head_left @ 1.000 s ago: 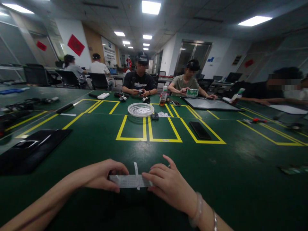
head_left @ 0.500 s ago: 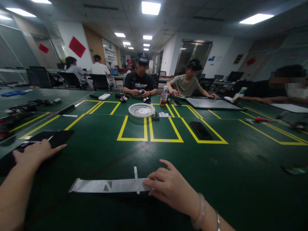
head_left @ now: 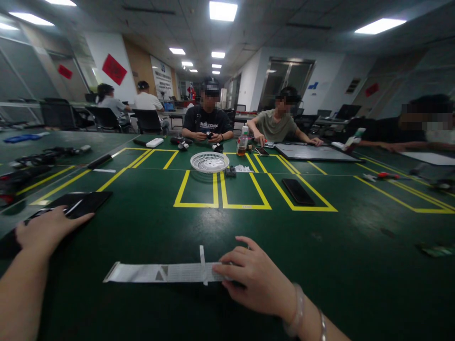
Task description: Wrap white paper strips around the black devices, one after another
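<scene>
A flat white ribbon cable (head_left: 142, 273) lies across the near table, with a dark connector edge at its left end, grey marks and a narrow strip of tape crossing it. My right hand (head_left: 254, 279) pinches its right end between thumb and fingers, and that end is hidden under them. Over at the left, my left hand (head_left: 46, 232) rests on a flat black panel (head_left: 94, 201), its thumb stretched out to the right. Some fingers of that hand are partly hidden. A thin pale streak or strip shows on the panel beside the fingers.
Yellow tape outlines (head_left: 195, 205) mark the green table. Beyond them are a white basket (head_left: 209, 162), a black phone (head_left: 297, 191) and a bottle (head_left: 242, 143). Cables (head_left: 50, 155) lie at left, a green circuit board (head_left: 435, 249) at right. Several people sit across the table.
My left hand has shifted slightly left over the black panel. My right hand and the ribbon cable are almost where they were. A person opposite has lowered a hand toward the table.
</scene>
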Action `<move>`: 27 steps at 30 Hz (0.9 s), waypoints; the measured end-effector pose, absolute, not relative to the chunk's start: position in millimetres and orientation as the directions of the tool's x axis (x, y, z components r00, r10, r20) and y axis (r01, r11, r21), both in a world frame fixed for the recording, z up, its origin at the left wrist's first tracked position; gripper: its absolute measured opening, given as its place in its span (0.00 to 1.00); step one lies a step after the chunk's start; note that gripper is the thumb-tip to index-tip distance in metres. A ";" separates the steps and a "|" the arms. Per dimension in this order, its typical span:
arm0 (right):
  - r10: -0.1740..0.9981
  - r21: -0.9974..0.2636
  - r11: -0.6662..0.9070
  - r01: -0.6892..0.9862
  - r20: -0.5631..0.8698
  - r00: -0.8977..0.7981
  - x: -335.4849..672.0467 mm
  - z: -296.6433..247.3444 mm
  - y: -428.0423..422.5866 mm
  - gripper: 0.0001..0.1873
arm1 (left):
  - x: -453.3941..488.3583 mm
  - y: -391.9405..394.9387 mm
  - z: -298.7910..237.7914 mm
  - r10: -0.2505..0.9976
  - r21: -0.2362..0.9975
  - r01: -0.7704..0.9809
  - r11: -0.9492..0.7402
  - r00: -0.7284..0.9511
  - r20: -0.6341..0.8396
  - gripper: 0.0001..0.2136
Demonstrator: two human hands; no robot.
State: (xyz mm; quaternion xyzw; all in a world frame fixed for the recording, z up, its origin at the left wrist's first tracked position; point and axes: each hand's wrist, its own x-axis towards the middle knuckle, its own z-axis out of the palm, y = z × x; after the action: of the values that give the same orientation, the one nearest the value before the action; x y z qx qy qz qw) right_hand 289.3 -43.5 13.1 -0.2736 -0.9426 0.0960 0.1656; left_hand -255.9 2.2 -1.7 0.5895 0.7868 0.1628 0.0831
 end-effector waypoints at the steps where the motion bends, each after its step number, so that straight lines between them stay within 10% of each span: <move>1: 0.547 -0.272 0.832 0.483 0.261 -0.795 289.3 13.5 -43.6 0.19 | -251.8 3.7 1.1 0.893 0.274 0.869 0.412 -0.445 0.067 0.38; 6: 0.543 -0.285 0.833 0.475 0.253 -0.801 289.9 15.4 -44.3 0.19 | -201.1 23.0 22.4 0.885 0.125 0.878 0.461 -0.465 0.002 0.45; 17: 0.481 -0.283 0.867 0.411 0.258 -0.838 287.4 18.0 -46.1 0.18 | -19.0 5.5 12.7 0.828 0.197 0.806 -0.558 0.521 0.208 0.37; 27: 0.463 -0.216 0.881 0.420 0.219 -0.859 286.9 16.3 -46.9 0.15 | 18.5 -11.8 -7.6 0.736 0.292 0.685 -0.668 0.667 0.117 0.38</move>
State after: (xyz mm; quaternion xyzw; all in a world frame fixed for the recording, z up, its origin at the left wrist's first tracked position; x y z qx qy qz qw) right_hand 286.9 -46.9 16.3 -0.2300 -0.9606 0.0807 0.1335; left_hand 18.5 -11.8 -7.6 0.9061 0.3920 0.1133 0.1122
